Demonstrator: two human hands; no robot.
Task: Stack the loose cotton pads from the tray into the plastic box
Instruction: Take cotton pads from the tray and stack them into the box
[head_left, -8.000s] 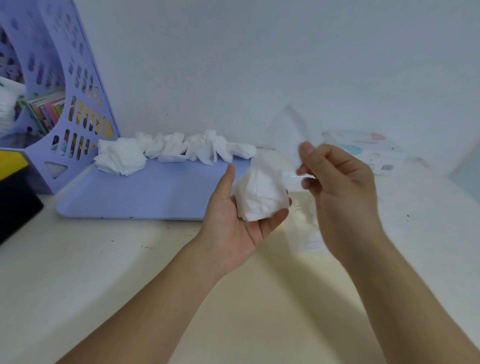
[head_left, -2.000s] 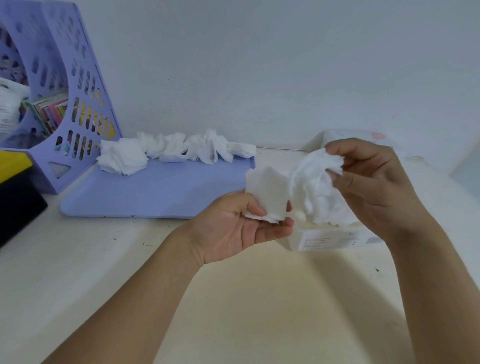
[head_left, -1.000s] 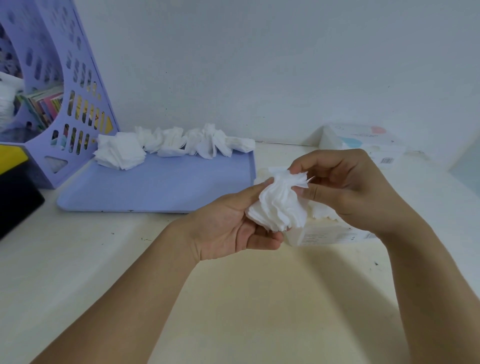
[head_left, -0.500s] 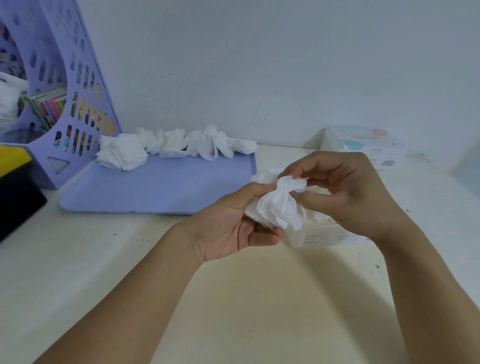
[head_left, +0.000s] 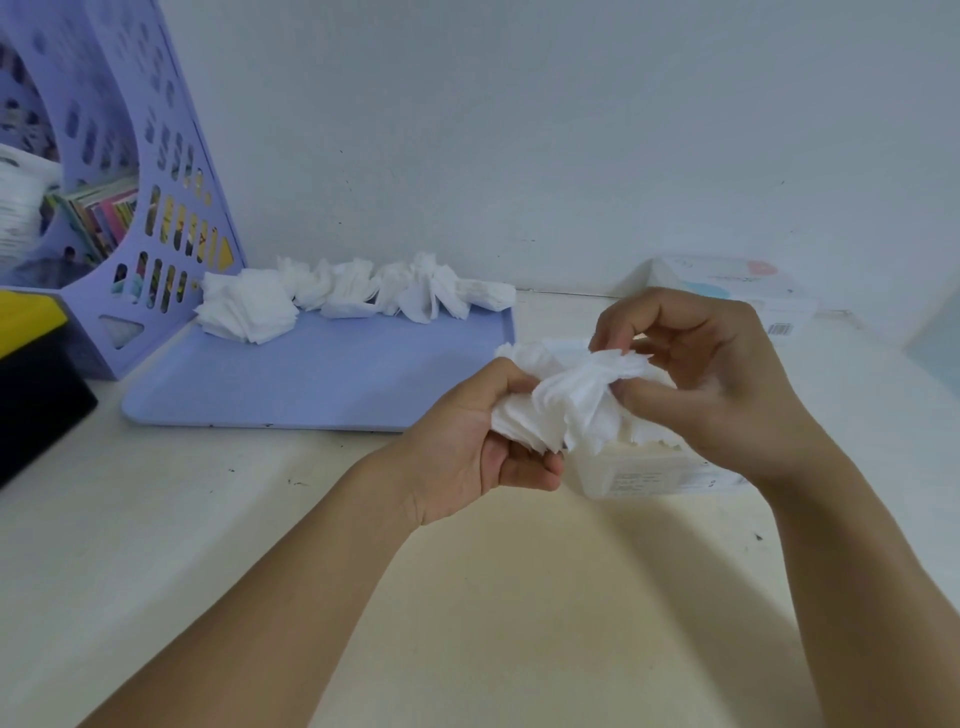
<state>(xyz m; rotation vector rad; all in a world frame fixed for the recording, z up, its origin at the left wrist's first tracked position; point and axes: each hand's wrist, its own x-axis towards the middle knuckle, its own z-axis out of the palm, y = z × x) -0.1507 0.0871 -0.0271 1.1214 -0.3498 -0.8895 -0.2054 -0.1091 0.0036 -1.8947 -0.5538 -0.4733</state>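
Both hands hold one fanned bunch of cotton pads (head_left: 566, 402) above the plastic box (head_left: 644, 470); the left hand (head_left: 483, 447) grips its lower end, the right hand (head_left: 711, 374) pinches its top; more pads (head_left: 343, 293) line the lavender tray's (head_left: 311, 384) far edge.

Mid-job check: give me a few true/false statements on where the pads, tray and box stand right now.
1. Both hands hold one bunch of cotton pads. True: left hand and right hand grip it.
2. The tray has no pads left. False: loose pads line its far edge.
3. The plastic box sits on the tray. False: it stands on the table, right of the tray.
4. A purple file rack stands left of the tray. True.
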